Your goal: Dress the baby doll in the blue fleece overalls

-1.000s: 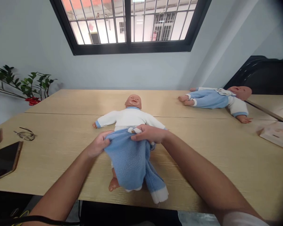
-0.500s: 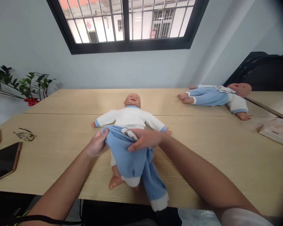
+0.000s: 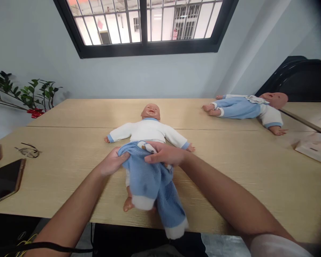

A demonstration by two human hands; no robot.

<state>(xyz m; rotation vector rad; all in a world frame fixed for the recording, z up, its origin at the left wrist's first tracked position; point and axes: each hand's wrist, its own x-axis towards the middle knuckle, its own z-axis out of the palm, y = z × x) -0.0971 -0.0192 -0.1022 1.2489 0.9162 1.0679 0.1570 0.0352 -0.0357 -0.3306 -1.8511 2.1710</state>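
Waistband has come up a little since half a second back, closer to the doll's (image 3: 148, 130) white shirt. My left hand (image 3: 112, 163) pinches the blue trousers (image 3: 149, 182) at the waistband's left side, fingers closed on the fleece. My right hand (image 3: 164, 154) is clamped on the right side. Doll lies on its back mid-table (image 3: 69, 167), head toward the window. One bare foot (image 3: 128, 205) pokes from a cuff; other trouser leg trails over the near edge. Second doll (image 3: 246, 107) well apart, far right.
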